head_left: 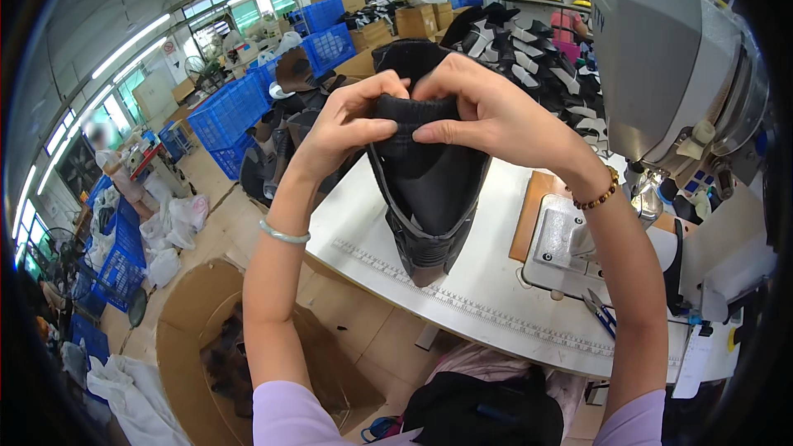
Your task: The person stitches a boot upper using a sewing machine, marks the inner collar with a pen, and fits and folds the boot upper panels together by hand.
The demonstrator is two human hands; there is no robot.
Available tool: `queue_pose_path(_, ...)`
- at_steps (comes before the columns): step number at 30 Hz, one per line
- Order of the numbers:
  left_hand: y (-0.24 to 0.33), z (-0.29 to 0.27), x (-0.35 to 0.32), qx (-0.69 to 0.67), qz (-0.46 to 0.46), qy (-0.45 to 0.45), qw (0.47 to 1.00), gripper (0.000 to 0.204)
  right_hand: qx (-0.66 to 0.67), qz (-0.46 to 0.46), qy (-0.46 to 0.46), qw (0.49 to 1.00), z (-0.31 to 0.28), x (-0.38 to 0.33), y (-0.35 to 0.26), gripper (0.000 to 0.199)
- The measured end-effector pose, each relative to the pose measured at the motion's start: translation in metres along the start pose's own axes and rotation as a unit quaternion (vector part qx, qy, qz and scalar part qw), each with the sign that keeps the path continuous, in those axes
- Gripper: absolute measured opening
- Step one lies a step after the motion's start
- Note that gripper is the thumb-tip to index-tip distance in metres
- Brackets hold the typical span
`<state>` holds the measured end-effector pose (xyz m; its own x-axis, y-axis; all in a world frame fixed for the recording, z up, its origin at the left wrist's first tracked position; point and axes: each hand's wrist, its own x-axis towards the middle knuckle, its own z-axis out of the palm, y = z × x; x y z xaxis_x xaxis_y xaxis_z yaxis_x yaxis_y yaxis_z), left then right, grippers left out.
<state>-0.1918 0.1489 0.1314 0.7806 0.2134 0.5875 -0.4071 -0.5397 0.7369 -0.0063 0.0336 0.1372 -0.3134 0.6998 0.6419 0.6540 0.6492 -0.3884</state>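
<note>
In the head view, the left hand point(343, 120) and the right hand point(487, 107) met at the top edge of a black shoe upper point(425, 190), held up in the air above the near edge of the white sewing table point(487, 297). Both hands were closed on it: thumb and fingers of each pinched the folded collar of the upper, the two grips almost touching. The upper hung toe-down, its lower end just over the ruler strip along the table's near edge. To the right stood the sewing machine point(677, 74), its needle plate point(562, 244) bare, with small snips point(601, 312) lying near the right front corner. More black uppers point(529, 49) were piled at the far edge. A cardboard box point(186, 339) sat on the floor to the left.

The step looked like folding or aligning the collar by hand. Any next move would call for keeping that fold pinched flat while lowering the piece.
</note>
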Motion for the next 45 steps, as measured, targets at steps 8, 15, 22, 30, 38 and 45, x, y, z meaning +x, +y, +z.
queue_pose_path(8,0.01,0.001,-0.009,0.072,-0.112,0.019,0.991,0.02,0.322,0.134,-0.063,0.935,0.007,0.001,0.013,0.02)
queue_pose_path(15,-0.004,0.002,-0.008,-0.044,-0.137,0.04,0.989,0.019,0.362,0.092,-0.066,0.925,0.01,0.005,0.023,0.017)
queue_pose_path(22,-0.01,0.0,-0.011,-0.106,-0.119,0.038,0.986,0.02,0.372,0.083,-0.086,0.921,0.011,0.008,0.025,0.017)
queue_pose_path(30,-0.014,-0.006,-0.014,-0.134,-0.091,0.013,0.987,0.023,0.37,0.124,-0.089,0.916,0.012,0.013,0.022,0.018)
queue_pose_path(38,0.005,0.019,-0.035,0.528,0.296,0.204,0.769,0.032,0.334,0.13,0.049,0.932,0.019,0.009,0.015,0.02)
queue_pose_path(45,0.006,0.051,-0.066,0.605,0.114,0.114,0.78,0.018,0.356,0.132,0.127,0.916,0.023,-0.003,0.012,0.018)
